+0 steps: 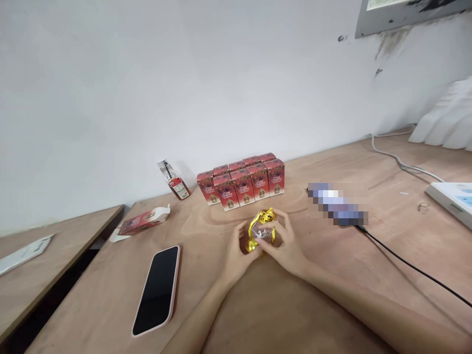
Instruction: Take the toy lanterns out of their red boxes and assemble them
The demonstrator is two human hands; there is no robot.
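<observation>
Between my two hands, above the wooden table, is a small gold ornament with a clear, see-through middle [262, 231]. My left hand [237, 253] closes on its lower left side, the thumb near the gold base. My right hand [285, 244] grips it from the right, with fingers across the clear part and thumb at the front. The gold top tilts toward the upper right. Just beyond my hands stand several red printed boxes [245, 186] in two rows. An opened red box [142, 221] lies flat on the left with its white flaps out.
A black-screened phone [157, 290] lies left of my forearms. Behind it, a small labelled packet [177, 183] leans by the wall. To the right are a blurred-out device [335, 204] with a black cable [413, 265] and a white box [455, 199]. A gap [70, 275] splits the tables at left.
</observation>
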